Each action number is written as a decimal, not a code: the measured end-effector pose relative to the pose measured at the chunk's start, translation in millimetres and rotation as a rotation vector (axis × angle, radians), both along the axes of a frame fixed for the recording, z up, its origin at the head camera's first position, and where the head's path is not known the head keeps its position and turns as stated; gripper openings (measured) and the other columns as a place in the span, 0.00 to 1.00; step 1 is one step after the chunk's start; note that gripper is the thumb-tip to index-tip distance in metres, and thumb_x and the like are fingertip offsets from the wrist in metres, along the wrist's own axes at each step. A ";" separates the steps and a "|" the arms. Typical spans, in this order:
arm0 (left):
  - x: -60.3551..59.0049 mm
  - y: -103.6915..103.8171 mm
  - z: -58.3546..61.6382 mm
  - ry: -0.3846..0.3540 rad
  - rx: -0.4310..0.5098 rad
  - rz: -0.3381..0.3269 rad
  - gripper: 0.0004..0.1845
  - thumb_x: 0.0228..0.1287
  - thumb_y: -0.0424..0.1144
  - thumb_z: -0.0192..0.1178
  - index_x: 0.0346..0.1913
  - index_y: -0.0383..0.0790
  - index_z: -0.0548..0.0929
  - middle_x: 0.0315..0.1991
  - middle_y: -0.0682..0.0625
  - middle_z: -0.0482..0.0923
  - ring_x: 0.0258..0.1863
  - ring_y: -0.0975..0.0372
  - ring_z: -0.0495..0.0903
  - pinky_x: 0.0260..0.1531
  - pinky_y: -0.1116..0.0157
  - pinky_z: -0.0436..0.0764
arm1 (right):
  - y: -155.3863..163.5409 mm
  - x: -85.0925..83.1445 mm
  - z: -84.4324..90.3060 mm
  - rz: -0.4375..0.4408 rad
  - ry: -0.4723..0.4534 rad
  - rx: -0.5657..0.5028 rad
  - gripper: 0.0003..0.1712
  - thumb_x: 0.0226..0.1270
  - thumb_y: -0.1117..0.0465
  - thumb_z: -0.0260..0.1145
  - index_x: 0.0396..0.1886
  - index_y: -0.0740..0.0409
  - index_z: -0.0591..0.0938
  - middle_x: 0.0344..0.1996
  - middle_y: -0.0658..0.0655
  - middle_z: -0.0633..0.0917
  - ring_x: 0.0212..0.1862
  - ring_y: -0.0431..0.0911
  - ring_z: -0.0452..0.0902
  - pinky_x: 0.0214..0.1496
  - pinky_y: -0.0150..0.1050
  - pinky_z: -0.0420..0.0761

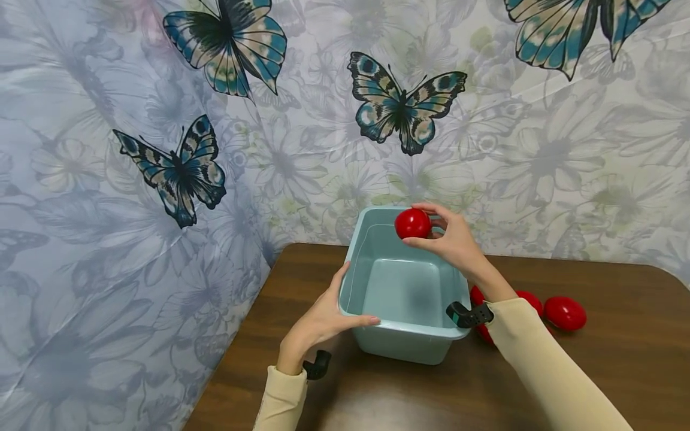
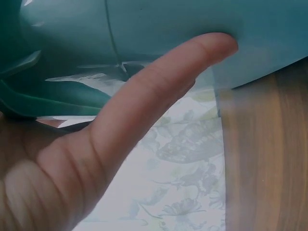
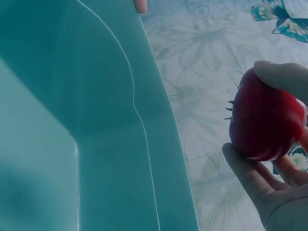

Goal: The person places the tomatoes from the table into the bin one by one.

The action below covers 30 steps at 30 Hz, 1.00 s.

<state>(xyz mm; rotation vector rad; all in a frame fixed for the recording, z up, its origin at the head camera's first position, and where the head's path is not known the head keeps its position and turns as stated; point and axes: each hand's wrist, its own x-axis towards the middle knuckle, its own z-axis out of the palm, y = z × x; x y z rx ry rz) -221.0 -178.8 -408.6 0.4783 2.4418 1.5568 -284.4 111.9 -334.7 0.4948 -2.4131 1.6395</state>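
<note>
A red tomato (image 1: 412, 224) is pinched between the thumb and fingers of my right hand (image 1: 450, 239), above the far end of a pale blue-green plastic basin (image 1: 401, 326). In the right wrist view, the tomato (image 3: 267, 118) shows its small dark calyx on the left side. My left hand (image 1: 323, 314) rests against the basin's near left corner, its thumb along the front rim and its fingers along the left side. The left wrist view shows that thumb (image 2: 159, 82) straight against the basin wall. Inside, the visible basin floor is bare.
Several more red tomatoes (image 1: 565, 313) lie on the brown wooden table (image 1: 620, 359) right of the basin, partly hidden by my right forearm. A butterfly-and-flower printed cloth (image 1: 302, 149) hangs behind the table and to its left.
</note>
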 end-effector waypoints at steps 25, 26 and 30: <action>0.4 0.4 -0.7 -0.009 -0.039 0.027 0.68 0.52 0.58 0.81 0.86 0.59 0.41 0.79 0.43 0.60 0.70 0.47 0.70 0.65 0.42 0.72 | 5.7 3.1 -1.9 -0.009 -0.007 0.027 0.39 0.64 0.62 0.79 0.74 0.59 0.74 0.66 0.66 0.78 0.60 0.62 0.78 0.55 0.49 0.84; 0.4 0.6 -0.5 -0.008 -0.037 0.025 0.68 0.52 0.58 0.81 0.86 0.58 0.41 0.79 0.42 0.60 0.69 0.47 0.70 0.65 0.42 0.73 | 5.4 2.9 -1.9 -0.008 -0.009 0.027 0.40 0.65 0.61 0.79 0.74 0.59 0.74 0.66 0.66 0.78 0.61 0.63 0.78 0.56 0.51 0.84; 0.0 0.8 0.1 -0.005 -0.027 0.013 0.68 0.53 0.58 0.80 0.86 0.57 0.41 0.78 0.41 0.61 0.69 0.46 0.71 0.65 0.42 0.73 | 4.1 2.3 -1.0 0.004 -0.009 0.028 0.40 0.64 0.62 0.79 0.75 0.59 0.73 0.67 0.66 0.77 0.62 0.63 0.78 0.59 0.57 0.83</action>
